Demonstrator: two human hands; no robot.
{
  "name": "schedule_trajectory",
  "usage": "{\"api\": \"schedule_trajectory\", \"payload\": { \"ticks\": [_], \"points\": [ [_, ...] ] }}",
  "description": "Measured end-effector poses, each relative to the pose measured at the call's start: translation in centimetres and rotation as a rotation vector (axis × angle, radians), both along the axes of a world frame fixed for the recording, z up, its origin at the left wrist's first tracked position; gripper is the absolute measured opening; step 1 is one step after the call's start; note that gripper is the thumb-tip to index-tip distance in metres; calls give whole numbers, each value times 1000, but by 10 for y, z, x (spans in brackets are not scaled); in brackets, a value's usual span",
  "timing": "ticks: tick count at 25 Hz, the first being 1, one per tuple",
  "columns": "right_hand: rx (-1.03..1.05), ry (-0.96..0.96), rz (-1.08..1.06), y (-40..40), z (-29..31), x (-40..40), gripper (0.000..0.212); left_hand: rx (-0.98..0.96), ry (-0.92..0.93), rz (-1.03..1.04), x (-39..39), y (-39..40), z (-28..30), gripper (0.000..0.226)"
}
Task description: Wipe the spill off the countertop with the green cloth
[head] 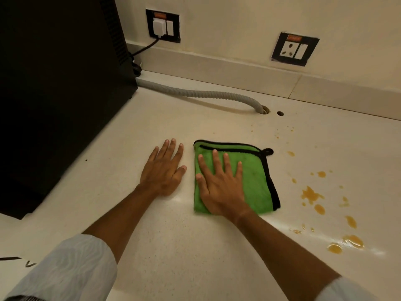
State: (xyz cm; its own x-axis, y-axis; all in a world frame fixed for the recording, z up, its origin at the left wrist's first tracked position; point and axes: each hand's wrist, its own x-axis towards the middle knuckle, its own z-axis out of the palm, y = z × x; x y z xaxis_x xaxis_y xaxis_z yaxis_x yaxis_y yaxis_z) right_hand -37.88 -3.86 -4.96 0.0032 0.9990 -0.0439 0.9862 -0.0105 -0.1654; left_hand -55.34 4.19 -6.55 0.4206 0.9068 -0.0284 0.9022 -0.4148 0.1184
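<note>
A folded green cloth (256, 177) with black trim lies flat on the pale countertop (173, 246). My right hand (221, 187) rests palm down on the cloth's left half, fingers spread and not curled around it. My left hand (162, 170) lies flat on the bare counter just left of the cloth, fingers apart, holding nothing. An orange-brown spill (311, 195) of blotches and drops spreads over the counter to the right of the cloth, with larger puddles (347, 243) nearer the front. The cloth does not touch the spill.
A large black appliance (60, 83) stands at the left. A grey corrugated hose (195, 93) runs from it along the back into a hole (263, 109) in the counter. Two wall sockets (162, 26) (294, 49) sit above the backsplash.
</note>
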Motion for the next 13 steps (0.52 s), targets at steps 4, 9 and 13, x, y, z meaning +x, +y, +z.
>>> {"api": "schedule_trajectory", "payload": {
  "ticks": [4,9,13],
  "points": [
    [30,46,38,-22,-5,-3,61,-2,2,-5,0,2,0,68],
    [33,52,-26,-27,-12,-3,60,-11,-14,-15,0,4,-3,69],
    [18,44,-179,60,-7,13,63,15,3,-11,-3,6,-5,71]
  ]
}}
